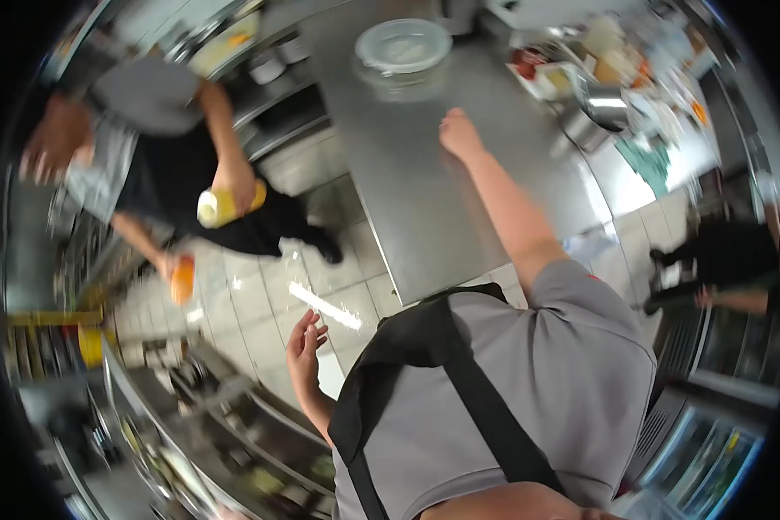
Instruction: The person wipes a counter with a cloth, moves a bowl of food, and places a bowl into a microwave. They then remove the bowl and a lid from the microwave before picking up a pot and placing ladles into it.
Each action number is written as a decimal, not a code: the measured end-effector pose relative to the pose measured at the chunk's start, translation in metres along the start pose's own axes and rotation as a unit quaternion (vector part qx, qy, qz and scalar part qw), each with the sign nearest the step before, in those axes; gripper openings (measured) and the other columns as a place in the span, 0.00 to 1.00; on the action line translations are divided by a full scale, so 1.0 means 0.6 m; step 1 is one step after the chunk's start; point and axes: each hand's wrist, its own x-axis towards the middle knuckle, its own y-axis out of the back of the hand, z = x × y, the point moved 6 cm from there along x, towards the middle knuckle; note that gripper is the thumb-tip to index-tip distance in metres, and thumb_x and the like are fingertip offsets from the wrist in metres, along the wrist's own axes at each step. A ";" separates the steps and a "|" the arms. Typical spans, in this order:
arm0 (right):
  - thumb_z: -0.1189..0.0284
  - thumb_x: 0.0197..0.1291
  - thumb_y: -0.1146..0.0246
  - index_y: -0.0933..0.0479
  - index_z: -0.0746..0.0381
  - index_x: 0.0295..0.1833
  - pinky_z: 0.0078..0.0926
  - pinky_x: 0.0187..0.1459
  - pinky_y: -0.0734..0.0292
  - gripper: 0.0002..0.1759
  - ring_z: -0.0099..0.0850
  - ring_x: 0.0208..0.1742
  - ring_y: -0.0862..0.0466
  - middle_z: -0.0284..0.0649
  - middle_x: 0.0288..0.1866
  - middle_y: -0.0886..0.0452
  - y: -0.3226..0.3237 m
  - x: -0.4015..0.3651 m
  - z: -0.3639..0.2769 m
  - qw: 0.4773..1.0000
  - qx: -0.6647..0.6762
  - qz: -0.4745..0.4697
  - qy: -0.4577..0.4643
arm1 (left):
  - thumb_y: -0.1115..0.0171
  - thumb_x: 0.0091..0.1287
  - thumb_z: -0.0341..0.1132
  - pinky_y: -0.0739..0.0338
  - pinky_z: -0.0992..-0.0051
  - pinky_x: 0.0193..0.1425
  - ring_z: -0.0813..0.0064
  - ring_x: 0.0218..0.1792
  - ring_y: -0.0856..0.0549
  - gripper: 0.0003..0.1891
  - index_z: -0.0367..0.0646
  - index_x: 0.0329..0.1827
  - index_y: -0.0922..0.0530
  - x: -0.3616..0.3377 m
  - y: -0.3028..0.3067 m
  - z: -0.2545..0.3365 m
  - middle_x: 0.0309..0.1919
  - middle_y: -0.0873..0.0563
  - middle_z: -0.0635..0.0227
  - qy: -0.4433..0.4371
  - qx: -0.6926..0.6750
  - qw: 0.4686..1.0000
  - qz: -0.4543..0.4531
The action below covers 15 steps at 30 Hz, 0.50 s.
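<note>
My right hand (461,134) is stretched out over the steel table (433,217), its fingers curled in and no object visible in them. Whether it touches the metal I cannot tell. Beyond it, near the table's far end, sits a round translucent lidded container (403,47). My left hand (306,342) hangs beside the table's near left corner, over the tiled floor, with its fingers apart and nothing in it.
At the left a person (208,173) stands holding a yellow bottle (225,204) and an orange item (182,279). Metal pots (585,128), a green cloth (646,165) and mixed items crowd the right counter. Another person (728,260) is at the far right. Shelves (225,407) line the lower left.
</note>
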 end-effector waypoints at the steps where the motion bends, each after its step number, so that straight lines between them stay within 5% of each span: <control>1: 0.71 0.45 0.46 0.20 0.58 0.22 0.28 0.38 0.30 0.09 0.34 0.32 0.24 0.35 0.25 0.21 0.006 -0.017 -0.012 0.997 0.018 -0.072 -0.009 | 0.50 0.64 0.39 0.28 0.76 0.44 0.74 0.41 0.22 0.20 0.38 0.57 0.33 0.026 0.005 0.009 0.48 0.24 0.61 -0.005 0.018 0.999 -0.037; 2: 0.72 0.44 0.45 0.20 0.62 0.27 0.29 0.41 0.28 0.09 0.37 0.36 0.24 0.40 0.34 0.21 -0.052 -0.038 -0.012 0.979 0.103 -0.131 -0.121 | 0.51 0.65 0.38 0.28 0.76 0.44 0.74 0.41 0.22 0.20 0.37 0.57 0.33 0.051 0.006 0.020 0.48 0.24 0.61 -0.011 0.039 0.996 -0.078; 3: 0.73 0.45 0.45 0.21 0.67 0.30 0.32 0.43 0.27 0.10 0.41 0.40 0.23 0.46 0.46 0.26 0.014 -0.054 -0.042 0.981 0.043 -0.186 -0.018 | 0.52 0.65 0.37 0.28 0.77 0.44 0.73 0.41 0.22 0.19 0.37 0.56 0.33 0.076 0.002 0.033 0.47 0.24 0.60 -0.026 0.055 0.991 -0.120; 4: 0.75 0.45 0.46 0.23 0.69 0.33 0.34 0.45 0.28 0.11 0.43 0.44 0.24 0.48 0.52 0.31 -0.077 -0.076 -0.035 0.971 0.109 -0.143 -0.158 | 0.52 0.65 0.36 0.28 0.78 0.43 0.74 0.41 0.22 0.19 0.36 0.56 0.33 0.098 -0.008 0.050 0.47 0.24 0.60 -0.028 0.058 0.985 -0.159; 5: 0.76 0.46 0.47 0.23 0.70 0.36 0.33 0.46 0.29 0.12 0.43 0.44 0.24 0.46 0.50 0.29 0.002 -0.087 -0.040 0.947 0.175 -0.146 -0.225 | 0.52 0.65 0.36 0.28 0.78 0.43 0.74 0.41 0.22 0.19 0.35 0.56 0.33 0.121 -0.017 0.066 0.47 0.24 0.60 -0.046 0.062 0.977 -0.198; 7: 0.76 0.47 0.47 0.24 0.70 0.36 0.32 0.45 0.28 0.12 0.43 0.43 0.24 0.44 0.48 0.28 0.066 -0.096 -0.084 0.966 -0.102 -0.238 0.017 | 0.51 0.65 0.35 0.28 0.79 0.43 0.75 0.40 0.22 0.19 0.34 0.56 0.34 0.160 -0.047 0.105 0.46 0.24 0.62 -0.074 0.078 0.960 -0.260; 9: 0.74 0.48 0.46 0.22 0.65 0.35 0.28 0.48 0.30 0.10 0.39 0.49 0.27 0.41 0.48 0.28 -0.009 -0.098 -0.064 0.976 -0.003 -0.173 -0.134 | 0.51 0.65 0.36 0.28 0.79 0.44 0.75 0.41 0.22 0.19 0.34 0.56 0.33 0.195 -0.084 0.140 0.46 0.24 0.62 -0.089 0.088 0.941 -0.314; 11: 0.73 0.48 0.44 0.20 0.59 0.34 0.23 0.52 0.35 0.09 0.32 0.57 0.34 0.38 0.49 0.29 0.091 -0.094 -0.084 0.938 -0.084 -0.333 -0.034 | 0.52 0.65 0.38 0.28 0.77 0.46 0.73 0.43 0.23 0.20 0.35 0.57 0.34 0.238 -0.122 0.169 0.47 0.25 0.61 -0.105 0.111 0.917 -0.367; 15: 0.69 0.46 0.40 0.19 0.54 0.34 0.21 0.56 0.41 0.08 0.27 0.59 0.39 0.32 0.49 0.27 0.018 -0.102 -0.065 0.943 -0.038 -0.262 -0.200 | 0.51 0.65 0.42 0.30 0.73 0.51 0.70 0.49 0.24 0.21 0.39 0.57 0.33 0.332 -0.191 0.225 0.51 0.26 0.62 -0.130 0.145 0.884 -0.426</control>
